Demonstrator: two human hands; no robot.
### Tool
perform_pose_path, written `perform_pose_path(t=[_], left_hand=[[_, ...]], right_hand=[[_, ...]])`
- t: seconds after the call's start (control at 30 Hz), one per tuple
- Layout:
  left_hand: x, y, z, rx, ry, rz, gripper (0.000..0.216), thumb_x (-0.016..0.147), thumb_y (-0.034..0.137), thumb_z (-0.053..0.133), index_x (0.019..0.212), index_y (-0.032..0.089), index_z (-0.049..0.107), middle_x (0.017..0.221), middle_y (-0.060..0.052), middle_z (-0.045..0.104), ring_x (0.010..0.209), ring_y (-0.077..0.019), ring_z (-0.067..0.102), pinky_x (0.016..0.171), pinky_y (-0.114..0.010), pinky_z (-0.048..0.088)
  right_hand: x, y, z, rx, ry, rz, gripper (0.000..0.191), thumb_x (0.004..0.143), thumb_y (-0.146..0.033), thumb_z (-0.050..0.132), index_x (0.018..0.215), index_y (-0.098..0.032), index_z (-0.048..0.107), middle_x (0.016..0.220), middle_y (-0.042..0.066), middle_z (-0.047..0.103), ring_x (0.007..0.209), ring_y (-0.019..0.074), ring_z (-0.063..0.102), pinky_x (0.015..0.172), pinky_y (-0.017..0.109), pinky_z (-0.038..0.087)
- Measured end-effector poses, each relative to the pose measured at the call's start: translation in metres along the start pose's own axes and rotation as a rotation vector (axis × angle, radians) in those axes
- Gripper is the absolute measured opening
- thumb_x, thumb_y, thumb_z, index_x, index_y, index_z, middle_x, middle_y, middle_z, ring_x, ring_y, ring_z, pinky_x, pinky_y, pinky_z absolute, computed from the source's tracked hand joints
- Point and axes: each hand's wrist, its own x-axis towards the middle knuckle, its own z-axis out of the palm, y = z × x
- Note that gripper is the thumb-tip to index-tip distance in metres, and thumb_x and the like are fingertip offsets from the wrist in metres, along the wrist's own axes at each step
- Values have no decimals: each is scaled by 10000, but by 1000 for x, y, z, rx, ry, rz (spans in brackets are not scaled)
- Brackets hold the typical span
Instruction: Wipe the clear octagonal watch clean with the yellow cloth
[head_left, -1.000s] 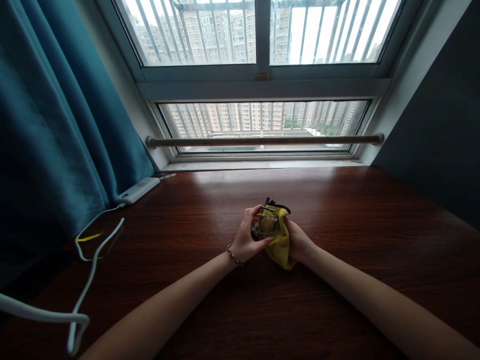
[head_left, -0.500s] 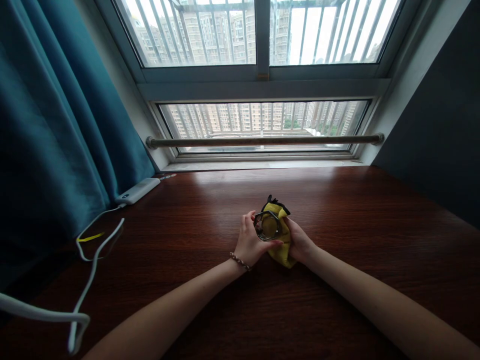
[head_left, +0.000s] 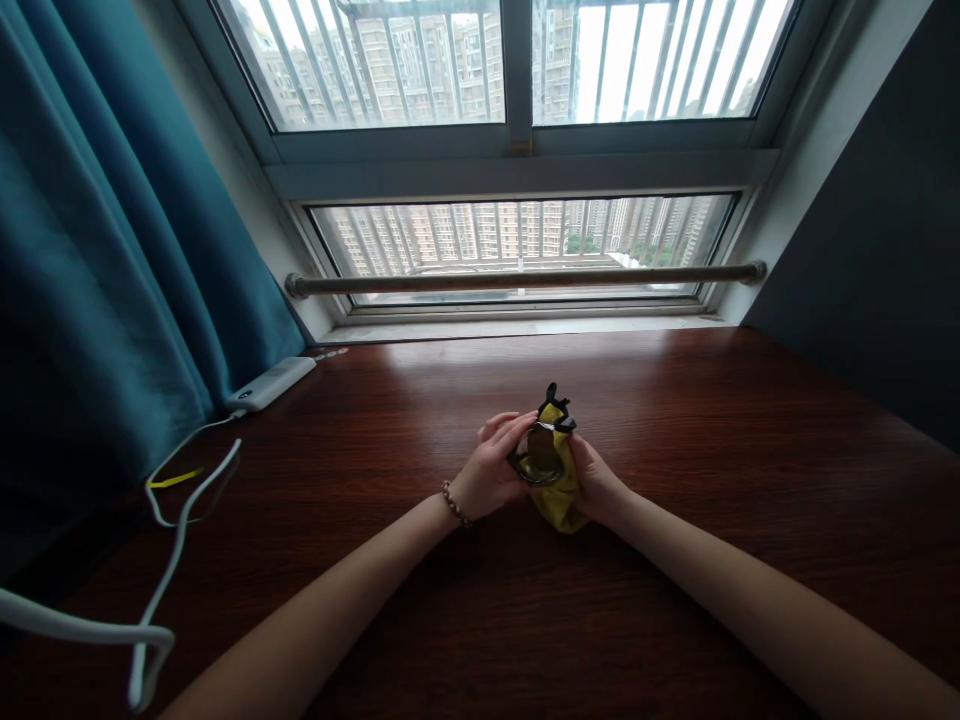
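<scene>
A small clear glass cup (head_left: 541, 462) is tilted, its round mouth toward me, above the middle of the wooden surface. The fingers and thumb of my left hand (head_left: 496, 465) are closed around its left side; a beaded bracelet circles that wrist. Against the cup's right side lies a yellow cloth (head_left: 564, 508) with black edging, bunched up and hanging below it. My right hand (head_left: 592, 478) is closed on this cloth from the right. Most of the right fingers are hidden behind cloth and cup.
A reddish-brown wooden surface (head_left: 697, 440) runs up to the window. At the left lie a white power strip (head_left: 271, 384), a looping white cable (head_left: 161, 590) and a yellow strip (head_left: 176, 479). A blue curtain (head_left: 127, 230) hangs beside them. A metal bar (head_left: 525, 280) crosses the window.
My left hand has shifted its grip, its fingers now along the cup's upper rim and the thumb no longer across the front. The cloth's black edge has bunched tighter above the cup.
</scene>
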Motion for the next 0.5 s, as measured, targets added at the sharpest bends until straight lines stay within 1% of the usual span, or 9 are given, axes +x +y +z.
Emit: perform_pose_path(t=[0.03,0.1,0.17,0.2,0.23,0.3,0.4,0.5], left_hand=[[0,0,0,42,6,-20,792,600,330,784,1316,278,450,1323,-87,447,1251,-315,351,1089,-486,253],[-2,3,3,111,16,-78,838,612,370,769,1359,282,398,1284,-107,411,1167,-316,420,1034,-497,327],[-4,9,9,156,26,-145,892,646,432,732,1410,262,303,1205,-117,393,1010,-277,517,917,-473,442],[-5,12,12,172,35,-177,893,673,463,703,1422,249,269,1164,-113,392,938,-254,543,860,-458,478],[-7,14,15,186,47,-205,877,697,490,674,1425,240,254,1133,-106,392,887,-235,555,818,-444,498],[-8,19,19,203,73,-240,821,735,516,629,1415,238,262,1105,-93,390,849,-211,560,780,-418,515],[-11,19,20,205,85,-226,786,752,493,623,1406,251,261,1098,-81,389,849,-189,556,772,-380,522],[-14,16,17,194,53,-134,812,731,397,659,1413,248,245,1136,-90,385,907,-201,551,799,-378,516]], right_hand=[[1,0,-1,4,-1,9,465,619,-455,752,944,-143,637,874,56,684,769,197,636,705,294,509],[2,0,0,4,-14,16,488,646,-474,728,977,-129,634,896,77,682,810,216,636,749,318,504],[3,0,1,-11,-21,2,478,693,-465,697,1013,-120,618,924,91,674,832,215,632,782,326,493],[3,0,1,-28,-18,-17,461,711,-451,688,1024,-123,608,928,88,670,824,207,630,777,320,491],[3,1,2,-48,-14,-39,443,721,-436,685,1029,-130,599,925,80,666,807,196,628,763,310,492],[3,2,2,-83,-21,-71,419,727,-418,689,1034,-153,584,920,58,657,786,174,621,734,284,491],[3,4,1,-135,-51,-100,382,728,-405,694,1018,-184,580,899,24,644,789,145,605,725,240,478],[2,5,-2,-214,-45,-156,372,728,-393,698,1024,-197,588,894,10,637,792,133,594,736,224,470]])
